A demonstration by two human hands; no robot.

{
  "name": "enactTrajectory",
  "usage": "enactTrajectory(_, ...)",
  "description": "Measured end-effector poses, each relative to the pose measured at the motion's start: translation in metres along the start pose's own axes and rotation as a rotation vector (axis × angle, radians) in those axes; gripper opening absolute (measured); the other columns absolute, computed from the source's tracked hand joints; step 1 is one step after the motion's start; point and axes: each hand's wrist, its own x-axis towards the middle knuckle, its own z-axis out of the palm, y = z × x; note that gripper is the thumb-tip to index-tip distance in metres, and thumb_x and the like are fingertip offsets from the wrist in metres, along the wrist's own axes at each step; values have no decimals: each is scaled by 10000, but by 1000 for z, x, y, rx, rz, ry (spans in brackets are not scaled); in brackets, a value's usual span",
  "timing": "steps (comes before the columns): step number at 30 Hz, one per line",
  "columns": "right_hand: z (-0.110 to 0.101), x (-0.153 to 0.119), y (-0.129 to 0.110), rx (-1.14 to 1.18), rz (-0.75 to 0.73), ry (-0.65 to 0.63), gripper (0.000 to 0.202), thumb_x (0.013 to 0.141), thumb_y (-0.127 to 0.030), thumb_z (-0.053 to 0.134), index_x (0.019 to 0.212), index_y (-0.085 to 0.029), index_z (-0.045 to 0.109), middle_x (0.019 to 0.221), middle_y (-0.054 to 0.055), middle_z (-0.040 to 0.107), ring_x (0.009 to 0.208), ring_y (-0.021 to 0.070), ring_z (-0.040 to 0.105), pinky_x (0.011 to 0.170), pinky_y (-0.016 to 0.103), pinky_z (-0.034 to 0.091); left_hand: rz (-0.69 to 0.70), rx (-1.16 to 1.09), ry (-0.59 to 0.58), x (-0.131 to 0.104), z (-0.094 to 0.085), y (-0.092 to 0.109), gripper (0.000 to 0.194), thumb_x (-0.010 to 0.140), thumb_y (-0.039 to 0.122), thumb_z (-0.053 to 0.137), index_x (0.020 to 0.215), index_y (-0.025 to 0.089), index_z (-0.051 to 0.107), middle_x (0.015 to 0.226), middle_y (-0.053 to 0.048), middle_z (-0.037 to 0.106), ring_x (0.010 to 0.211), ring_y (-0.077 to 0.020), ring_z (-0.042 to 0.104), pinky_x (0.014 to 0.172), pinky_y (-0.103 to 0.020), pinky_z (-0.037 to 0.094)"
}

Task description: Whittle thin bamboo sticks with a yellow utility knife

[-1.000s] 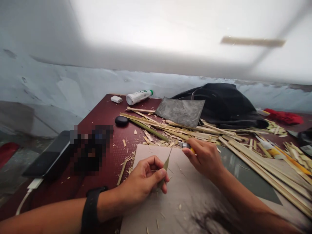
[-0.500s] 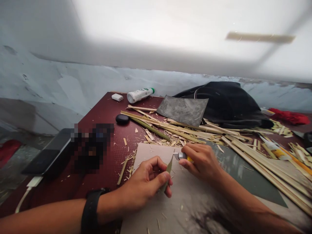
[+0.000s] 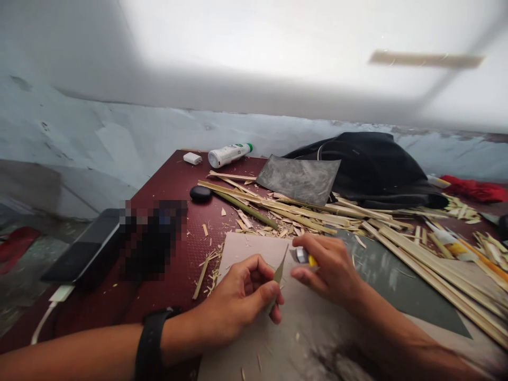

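Observation:
Between the thumb and fingers of my left hand (image 3: 250, 296) is a thin, pointed greenish bamboo piece (image 3: 279, 273), its sharp tip turned up and away from me. My right hand (image 3: 327, 264) is closed round a utility knife (image 3: 305, 256) with a grey head and a yellow body. The knife's head faces the bamboo tip, with a small gap between them. Fingers hide most of the knife, and its blade is hard to make out. Both hands are above a pale board (image 3: 238, 251) scattered with shavings.
Long bamboo strips (image 3: 432, 270) lie over a dark green sheet (image 3: 413, 296) at the right. Behind are a grey sheet (image 3: 299, 177), a black bag (image 3: 369, 164) and a white bottle (image 3: 230, 155). A phone (image 3: 85, 251) with a cable is at the left on the maroon table (image 3: 159, 185).
My right hand has drawn the knife slightly to the right, away from the bamboo tip. My left hand keeps its pinch on the bamboo piece. The view has shifted slightly.

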Motion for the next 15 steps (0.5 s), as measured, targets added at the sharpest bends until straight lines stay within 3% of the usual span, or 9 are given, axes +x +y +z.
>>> enactTrajectory(3, 5, 0, -16, 30, 15, 36, 239, 946, -396, 569, 1042, -176, 573, 697, -15, 611, 597, 110, 577, 611, 228, 414, 20, -5, -12, 1, 1, 0, 263, 871, 407, 670, 867, 205, 503, 778, 15, 652, 654, -107, 641, 646, -238, 460)
enactTrajectory(7, 6, -2, -22, 131, 29, 79, 108, 920, -236, 601, 1015, -205, 560, 666, -53, 587, 564, 79, 558, 612, 202, 418, 20, 6, -61, 1, 0, 3, 239, 908, 424, 615, 877, 192, 563, 780, -9, 670, 699, -116, 641, 704, -250, 470)
enactTrajectory(12, 1, -4, -14, 152, 29, 55, 135, 931, -233, 572, 1063, -206, 574, 681, -45, 602, 588, 91, 574, 633, 213, 425, -39, 45, -105, 2, -4, 7, 251, 888, 415, 648, 896, 165, 663, 808, -35, 689, 715, -118, 632, 704, -239, 465)
enactTrajectory(15, -1, -2, -9, 115, 44, 30, 229, 944, -379, 565, 1053, -179, 574, 713, -17, 617, 613, 110, 584, 617, 231, 411, -58, -29, -66, 4, -3, 9, 254, 837, 396, 716, 848, 151, 649, 760, -19, 662, 664, -110, 613, 661, -230, 455)
